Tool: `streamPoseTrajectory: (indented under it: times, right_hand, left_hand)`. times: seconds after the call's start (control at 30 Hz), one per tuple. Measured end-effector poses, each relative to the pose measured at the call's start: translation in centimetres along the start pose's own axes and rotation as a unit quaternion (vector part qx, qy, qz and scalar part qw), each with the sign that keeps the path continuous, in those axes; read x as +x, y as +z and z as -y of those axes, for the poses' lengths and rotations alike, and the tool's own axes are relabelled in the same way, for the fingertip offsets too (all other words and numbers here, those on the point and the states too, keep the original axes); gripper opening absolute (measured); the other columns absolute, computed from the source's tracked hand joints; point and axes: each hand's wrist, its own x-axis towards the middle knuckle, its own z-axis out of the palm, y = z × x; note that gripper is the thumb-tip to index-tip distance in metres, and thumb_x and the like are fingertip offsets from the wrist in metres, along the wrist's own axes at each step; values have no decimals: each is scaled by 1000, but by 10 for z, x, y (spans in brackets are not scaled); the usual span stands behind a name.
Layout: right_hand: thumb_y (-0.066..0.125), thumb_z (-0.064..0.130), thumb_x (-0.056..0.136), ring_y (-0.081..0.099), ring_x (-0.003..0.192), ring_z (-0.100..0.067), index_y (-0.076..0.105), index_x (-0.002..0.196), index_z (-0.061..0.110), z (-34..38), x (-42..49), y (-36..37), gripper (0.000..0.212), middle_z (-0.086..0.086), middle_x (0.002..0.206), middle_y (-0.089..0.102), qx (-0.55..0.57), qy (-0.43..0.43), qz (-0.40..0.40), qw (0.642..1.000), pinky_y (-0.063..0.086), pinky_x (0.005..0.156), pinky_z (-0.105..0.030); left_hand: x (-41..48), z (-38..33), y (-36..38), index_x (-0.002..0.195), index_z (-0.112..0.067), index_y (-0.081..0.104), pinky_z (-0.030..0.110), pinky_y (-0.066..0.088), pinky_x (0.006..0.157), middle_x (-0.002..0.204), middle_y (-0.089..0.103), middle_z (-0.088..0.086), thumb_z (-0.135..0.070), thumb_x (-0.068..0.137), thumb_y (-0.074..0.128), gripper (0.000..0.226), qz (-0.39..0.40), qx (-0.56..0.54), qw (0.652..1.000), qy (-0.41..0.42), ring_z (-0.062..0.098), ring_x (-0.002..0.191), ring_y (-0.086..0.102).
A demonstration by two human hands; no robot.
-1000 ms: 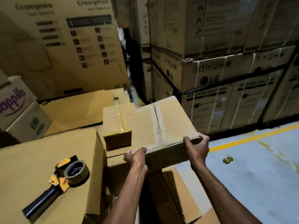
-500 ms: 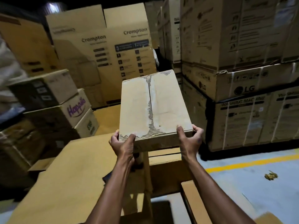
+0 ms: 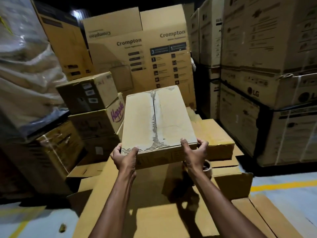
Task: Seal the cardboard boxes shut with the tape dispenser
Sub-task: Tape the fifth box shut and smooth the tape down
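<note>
I hold a flat brown cardboard box (image 3: 169, 121) in the air in front of me, its two top flaps meeting at a torn, bare centre seam. My left hand (image 3: 124, 156) grips its near left corner, thumb on top. My right hand (image 3: 195, 152) grips its near right corner the same way. Below my right wrist a roll of the tape dispenser (image 3: 207, 167) peeks out; the rest of it is hidden behind my arm. A taped box (image 3: 214, 136) lies just beyond the held one, on the right.
A large flat cardboard surface (image 3: 130, 200) lies under my arms. A stack of boxes with a Happilo box (image 3: 103, 121) stands on the left. Tall Crompton cartons (image 3: 145, 54) rise behind, LG cartons (image 3: 267, 100) on the right. Grey floor with a yellow line (image 3: 283, 185) lies right.
I have carried the box leftwards while my view turned left. The tape dispenser, in plain sight at the lower left a second ago, is now mostly hidden under my right arm.
</note>
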Motion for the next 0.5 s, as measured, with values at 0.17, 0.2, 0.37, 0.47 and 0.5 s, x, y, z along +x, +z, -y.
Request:
streamPoseTrajectory:
  times: [0.17, 0.2, 0.37, 0.47, 0.5]
  right_hand:
    - [86, 36, 82, 67, 92, -18, 48, 116, 22, -36, -48, 85, 53, -6, 108, 66, -21, 53, 2, 998, 58, 69, -32]
    - [85, 35, 83, 65, 90, -15, 47, 116, 21, -42, -53, 93, 52, -4, 106, 64, -36, 67, 1, 997, 56, 67, -30]
    - [81, 35, 87, 62, 88, -16, 43, 118, 18, -85, -70, 114, 52, -7, 112, 62, -141, 121, 63, 981, 54, 68, -34]
    - [80, 42, 88, 57, 93, -20, 44, 122, 16, -103, -73, 112, 56, -7, 114, 59, -217, 124, 89, 964, 43, 71, -31]
    - [80, 44, 87, 56, 94, -21, 45, 123, 15, -106, -72, 113, 58, -7, 115, 58, -224, 120, 88, 963, 43, 72, -31]
  left_hand:
    - [81, 30, -64, 137, -11, 57, 31, 53, 88, 135, 43, 6, -5, 72, 87, 72, 2, 54, 997, -47, 26, 108, 58]
    - [89, 39, -73, 137, -11, 56, 32, 54, 88, 134, 43, 7, -5, 72, 87, 72, 8, 64, 996, -60, 27, 108, 58]
    - [115, 94, -105, 135, -10, 51, 41, 59, 86, 134, 42, 10, -10, 75, 87, 70, 56, 129, 980, -141, 28, 104, 56]
    - [116, 123, -118, 132, -14, 49, 39, 55, 77, 133, 41, 10, -20, 76, 88, 69, 86, 154, 974, -140, 28, 106, 53]
    - [117, 128, -122, 132, -17, 48, 36, 54, 73, 132, 41, 9, -23, 76, 89, 70, 97, 145, 976, -131, 27, 107, 53]
